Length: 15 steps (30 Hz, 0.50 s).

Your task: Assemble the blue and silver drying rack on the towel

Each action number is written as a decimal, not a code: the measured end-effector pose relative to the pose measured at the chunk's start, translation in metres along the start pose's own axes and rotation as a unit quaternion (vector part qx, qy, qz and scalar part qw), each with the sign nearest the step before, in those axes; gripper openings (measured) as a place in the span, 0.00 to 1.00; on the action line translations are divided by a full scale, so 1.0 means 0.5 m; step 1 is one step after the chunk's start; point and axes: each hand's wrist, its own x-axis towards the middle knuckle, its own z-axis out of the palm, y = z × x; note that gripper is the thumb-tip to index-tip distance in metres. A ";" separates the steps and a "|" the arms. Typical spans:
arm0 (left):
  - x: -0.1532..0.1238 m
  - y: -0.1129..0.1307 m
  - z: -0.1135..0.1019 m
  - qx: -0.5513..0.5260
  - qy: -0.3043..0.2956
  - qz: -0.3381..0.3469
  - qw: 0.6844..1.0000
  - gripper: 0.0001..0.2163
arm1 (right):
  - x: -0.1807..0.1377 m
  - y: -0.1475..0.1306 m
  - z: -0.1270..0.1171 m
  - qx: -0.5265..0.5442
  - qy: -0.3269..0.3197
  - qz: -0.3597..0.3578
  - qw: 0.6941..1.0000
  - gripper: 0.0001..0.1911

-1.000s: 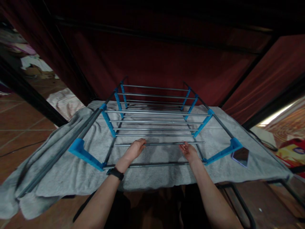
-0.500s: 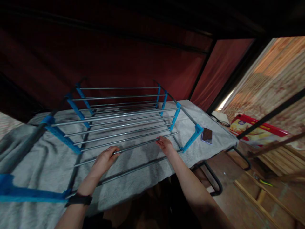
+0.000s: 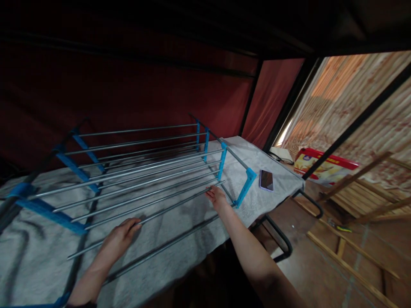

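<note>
A rack of grey metal tubes and blue plastic brackets (image 3: 245, 188) lies on a grey blanket (image 3: 180, 261). My left hand (image 3: 120, 237) is wrapped round one loose-ended metal tube (image 3: 173, 208) near its left part. Towards the tube's other end, my right hand (image 3: 215, 196) pinches it between thumb and fingers. Both tube ends are free of the brackets, and the tube lies between the rack's front bar (image 3: 173, 244) and its other tubes. My left wrist is at the bottom edge of the view.
A phone (image 3: 266, 180) lies on the blanket, right of the rack. Beyond the bed's end are a red and yellow box (image 3: 324, 166), a wooden frame (image 3: 340, 248) on the floor and a black metal bed post (image 3: 359, 109). A dark red curtain (image 3: 128, 94) hangs behind.
The view has turned right, so the rack appears further left. Both hands keep hold of the same tube, the left now further from the right.
</note>
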 end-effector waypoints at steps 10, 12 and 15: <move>-0.008 0.024 -0.012 -0.010 0.031 0.005 0.999 0.22 | 0.015 -0.021 -0.005 0.015 0.021 -0.036 0.999 0.09; -0.005 0.025 -0.016 -0.014 0.040 0.033 0.999 0.23 | 0.015 -0.022 -0.006 0.018 0.021 -0.039 0.999 0.09; -0.001 0.020 -0.019 -0.013 0.043 0.046 0.998 0.25 | 0.018 -0.026 -0.009 0.022 0.025 -0.045 0.998 0.10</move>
